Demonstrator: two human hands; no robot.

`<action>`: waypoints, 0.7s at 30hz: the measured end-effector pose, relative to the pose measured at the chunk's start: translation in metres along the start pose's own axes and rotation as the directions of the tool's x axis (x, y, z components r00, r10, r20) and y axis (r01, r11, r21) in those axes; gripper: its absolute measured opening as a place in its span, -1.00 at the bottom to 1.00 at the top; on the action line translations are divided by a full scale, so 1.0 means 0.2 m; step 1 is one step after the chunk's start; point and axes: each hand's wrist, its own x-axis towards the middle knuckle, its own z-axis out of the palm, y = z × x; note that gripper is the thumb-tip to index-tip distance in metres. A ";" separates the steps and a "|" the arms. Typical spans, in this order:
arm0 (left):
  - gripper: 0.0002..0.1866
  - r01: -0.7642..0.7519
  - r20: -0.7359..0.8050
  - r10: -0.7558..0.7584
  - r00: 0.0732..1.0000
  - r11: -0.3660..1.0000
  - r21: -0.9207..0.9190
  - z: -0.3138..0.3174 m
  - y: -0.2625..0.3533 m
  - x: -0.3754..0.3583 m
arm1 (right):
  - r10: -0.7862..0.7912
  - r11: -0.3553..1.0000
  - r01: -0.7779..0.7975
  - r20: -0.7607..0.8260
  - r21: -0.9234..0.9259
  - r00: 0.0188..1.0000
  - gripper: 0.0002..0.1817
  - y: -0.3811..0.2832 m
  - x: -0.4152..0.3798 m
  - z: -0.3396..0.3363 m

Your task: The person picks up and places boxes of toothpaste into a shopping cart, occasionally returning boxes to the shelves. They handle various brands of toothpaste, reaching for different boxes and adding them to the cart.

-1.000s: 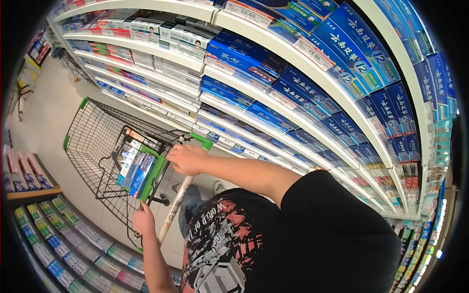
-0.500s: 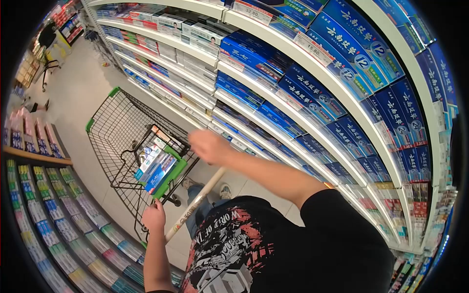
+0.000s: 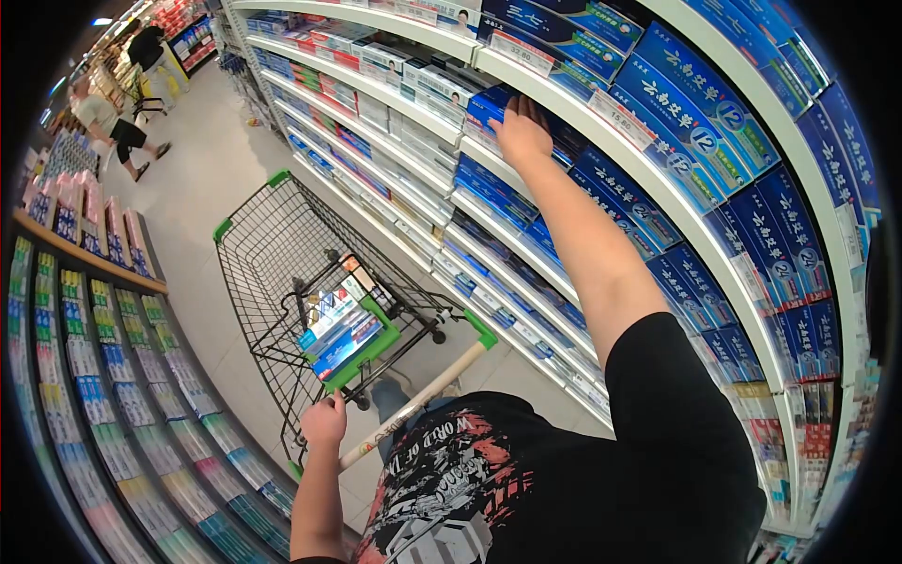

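My right hand (image 3: 523, 136) reaches to a shelf with its fingers stretched out over dark blue boxes (image 3: 484, 105), and seems to touch their tops. It holds nothing that I can see. My left hand (image 3: 324, 421) is closed on the near left side of the shopping cart (image 3: 268, 273), by the left end of its pale handle (image 3: 427, 395). Several blue and white boxes (image 3: 343, 338) lie on the cart's green-edged child seat (image 3: 387, 338); the cart's main basket shows bare wire.
Tall shelves of boxed goods (image 3: 695, 122) curve along the right. On the left stands a lower rack (image 3: 113, 404) of packaged toothbrushes. Up the aisle (image 3: 193, 160), a person in a light top (image 3: 99, 117) walks, and another in dark clothing (image 3: 146, 47) is farther off.
My right hand has moved from above the cart handle up to the shelf boxes. The cart sits farther right and lower in view, with my left hand still at it. A walking person has come into view.
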 end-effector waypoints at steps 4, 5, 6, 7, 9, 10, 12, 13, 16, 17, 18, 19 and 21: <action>-0.30 -0.012 0.055 0.010 0.998 0.999 0.034 -0.01 -0.01 -0.02 | -0.009 0.999 0.010 0.023 -0.036 1.000 -0.17 -0.01 0.02 0.01; -0.30 0.005 0.076 -0.007 0.997 0.999 0.034 -0.01 0.00 -0.03 | -0.003 0.999 0.005 0.047 -0.034 0.999 -0.18 0.00 0.01 -0.01; -0.29 0.016 0.096 -0.019 0.995 0.999 0.035 -0.01 0.00 -0.03 | 0.014 0.999 -0.013 0.043 -0.036 0.999 -0.18 0.00 0.01 -0.01; -0.28 0.031 0.118 -0.034 0.992 0.999 0.027 -0.03 0.02 -0.04 | 0.006 1.000 -0.006 0.043 -0.007 0.999 -0.18 -0.01 0.01 -0.03; -0.28 0.003 0.121 -0.009 0.993 0.999 0.048 0.00 0.01 -0.03 | 0.002 0.998 -0.011 0.120 0.067 0.993 -0.17 -0.01 -0.03 -0.16; -0.28 0.005 0.120 -0.013 0.993 0.998 0.061 0.01 0.00 -0.03 | -0.003 0.993 -0.021 0.192 0.120 0.981 -0.15 -0.04 -0.08 -0.29; -0.27 -0.015 0.122 0.009 0.992 0.999 0.044 0.03 -0.01 -0.03 | -0.186 0.958 0.188 -0.031 0.214 0.982 -0.25 -0.04 -0.18 -0.30; -0.27 -0.011 0.111 0.006 0.994 0.999 0.048 0.03 -0.02 -0.04 | -0.300 0.935 0.340 -0.285 0.103 0.910 -0.27 -0.03 -0.25 -0.26; -0.27 -0.007 0.120 0.000 0.993 0.998 0.063 0.01 0.01 -0.03 | -0.425 0.862 0.507 -0.522 0.015 0.739 -0.38 0.03 -0.54 -0.37; -0.27 -0.003 0.120 -0.006 0.993 0.997 0.072 0.02 0.00 -0.03 | -0.418 0.857 0.514 -0.514 0.051 0.749 -0.40 0.08 -0.64 -0.42; -0.27 0.003 0.118 -0.012 0.993 0.997 0.078 0.03 -0.01 -0.03 | -0.413 0.849 0.521 -0.508 0.086 0.756 -0.43 0.14 -0.72 -0.46; -0.27 -0.005 0.122 -0.005 0.992 0.997 0.083 0.01 0.00 -0.04 | -0.407 0.854 0.513 -0.504 0.086 0.762 -0.43 0.22 -0.78 -0.49; -0.27 0.006 0.152 -0.020 0.988 0.996 0.087 -0.03 0.04 -0.05 | -0.351 0.919 0.394 -0.487 -0.014 0.800 -0.47 0.40 -0.89 -0.55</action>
